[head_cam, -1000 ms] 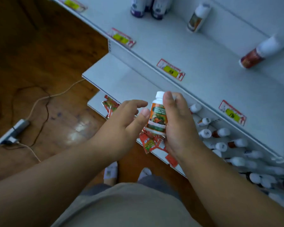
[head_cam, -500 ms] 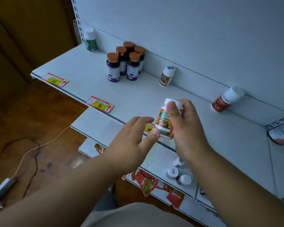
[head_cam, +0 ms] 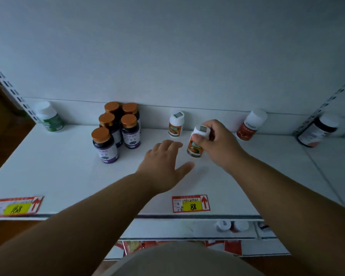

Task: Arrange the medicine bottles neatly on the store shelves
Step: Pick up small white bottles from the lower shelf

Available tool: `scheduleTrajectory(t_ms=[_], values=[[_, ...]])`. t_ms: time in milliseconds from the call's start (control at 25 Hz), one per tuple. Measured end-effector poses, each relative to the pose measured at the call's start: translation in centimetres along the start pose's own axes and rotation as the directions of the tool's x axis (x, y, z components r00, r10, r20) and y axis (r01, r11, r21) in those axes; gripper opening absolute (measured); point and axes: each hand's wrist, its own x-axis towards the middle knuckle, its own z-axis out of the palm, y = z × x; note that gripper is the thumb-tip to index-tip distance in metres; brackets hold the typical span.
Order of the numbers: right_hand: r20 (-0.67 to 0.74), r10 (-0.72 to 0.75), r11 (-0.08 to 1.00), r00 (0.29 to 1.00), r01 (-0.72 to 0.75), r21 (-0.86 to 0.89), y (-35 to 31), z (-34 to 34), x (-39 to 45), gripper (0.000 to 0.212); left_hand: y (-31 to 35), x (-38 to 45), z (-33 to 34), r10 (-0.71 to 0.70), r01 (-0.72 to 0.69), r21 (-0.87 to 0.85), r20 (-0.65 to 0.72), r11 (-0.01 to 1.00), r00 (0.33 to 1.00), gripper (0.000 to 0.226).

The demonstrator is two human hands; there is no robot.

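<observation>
Up on the white shelf [head_cam: 48, 176], seen from the head camera, the right hand [head_cam: 219, 144] grips an orange-labelled bottle [head_cam: 195, 146] near its white cap, thumb across the front and fingers curled round the back. The bottle is tilted slightly and its base sits at or just above the shelf surface; which of the two cannot be told. The left hand [head_cam: 163, 166] hovers just left of that bottle with fingers loosely spread and thumb stretched toward the bottle's base, holding nothing and not touching it.

Behind the held bottle, against the back panel [head_cam: 167, 56], stands a matching orange bottle [head_cam: 176, 124], upright and near the right hand's knuckles. To the left, a cluster of five purple-labelled bottles with copper caps [head_cam: 118, 130] stands packed together, apart from the left hand. A green-labelled bottle [head_cam: 50, 118] stands at the far left corner, a red-labelled bottle [head_cam: 251, 124] leans at the back to the right, and a dark bottle [head_cam: 317, 130] stands beyond the shelf upright on the neighbouring section.

Bare shelf lies between the purple cluster and the held bottle, and between it and the red-labelled bottle. Along the front edge sit two price tags, one marked 168 [head_cam: 16, 208] and one marked 88 [head_cam: 190, 204]. Below, the caps of bottles on a lower shelf [head_cam: 187, 230] show.
</observation>
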Motion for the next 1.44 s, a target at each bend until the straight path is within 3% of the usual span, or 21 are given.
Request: scheduleTrajectory(t_ms=[160,320,440,640,840,1040,1200,1320,1440], values=[[-0.057,0.002,0.994,0.998,-0.008,-0.112,0.6,0.8,3.0,0.037,-0.8,3.4,-0.4,0.114,-0.075,0.191,-0.204,0.979,0.972,0.074],[-0.1,0.007,0.98,0.995,-0.027,-0.195,1.1,1.6,6.1,0.039,-1.3,5.8,-0.5,0.154,-0.123,0.297,-0.083,0.947,0.985,0.085],[-0.115,0.003,0.97,0.993,-0.031,-0.241,1.3,2.4,7.4,0.032,-1.7,6.2,-0.4,0.139,-0.129,0.282,-0.017,0.951,0.99,0.089],[-0.151,-0.028,0.963,0.988,-0.014,-0.269,0.9,3.4,8.8,0.028,-1.4,6.7,-1.6,0.144,-0.136,0.277,-0.006,0.951,0.99,0.091],[-0.146,-0.063,0.961,0.987,0.02,-0.276,1.1,3.5,8.7,0.042,-1.4,6.8,-1.4,0.127,-0.123,0.29,0.004,0.949,0.992,0.094],[-0.216,-0.187,0.924,0.958,0.097,-0.369,0.7,2.2,3.9,0.052,-0.7,4.8,-1.7,0.186,-0.145,0.293,-0.117,0.945,0.976,0.081],[-0.11,-0.286,0.886,0.952,0.219,-0.408,1.6,0.8,-3.0,0.05,2.5,-1.6,0.4,0.133,-0.1,0.147,-0.242,0.984,0.961,0.063],[-0.075,-0.315,0.905,0.946,0.276,-0.324,3.5,-1.2,-8.4,0.039,5.7,-6.5,3.1,0.063,-0.053,0.04,-0.317,0.998,0.946,0.051],[-0.081,-0.353,0.91,0.932,0.322,-0.262,5.6,-3.2,-13.4,0.023,8.7,-10.2,5.6,0.106,-0.107,0.018,-0.352,0.994,0.93,0.039]])
